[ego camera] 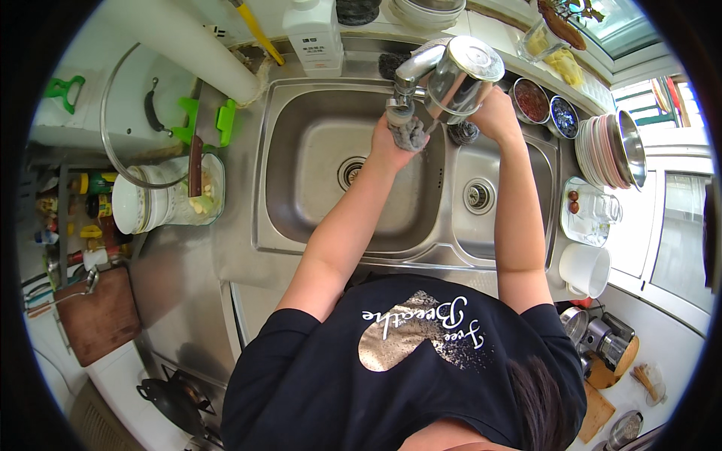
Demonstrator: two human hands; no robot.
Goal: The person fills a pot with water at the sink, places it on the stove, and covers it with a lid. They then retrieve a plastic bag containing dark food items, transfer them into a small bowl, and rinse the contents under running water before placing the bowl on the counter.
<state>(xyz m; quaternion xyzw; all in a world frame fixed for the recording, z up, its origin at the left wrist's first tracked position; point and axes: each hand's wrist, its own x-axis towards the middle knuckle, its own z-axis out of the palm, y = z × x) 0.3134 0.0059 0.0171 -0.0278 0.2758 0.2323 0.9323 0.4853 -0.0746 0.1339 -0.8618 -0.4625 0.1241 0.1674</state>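
Note:
My left hand (389, 141) holds a crumpled grey cloth (409, 135) right beneath the outlet of the chrome faucet (404, 84), above the large basin (316, 208). A clear cylindrical jar (448, 93), its round base turned up, is beside the faucet. My right hand (495, 115) grips it from the right; most of the fingers are hidden behind the jar. Below that hand a steel wool scrubber (463, 133) rests near the back of the ridge between the basins. The small basin (479, 237) lies under my right forearm.
A large white bottle (316, 48) stands behind the sink. To the right are small metal bowls (530, 101), stacked plates (601, 149), a glass tray (584, 225) and a white container (585, 270). Leftward, a knife (196, 163) lies over a glass dish (217, 191), near a pot lid (107, 118).

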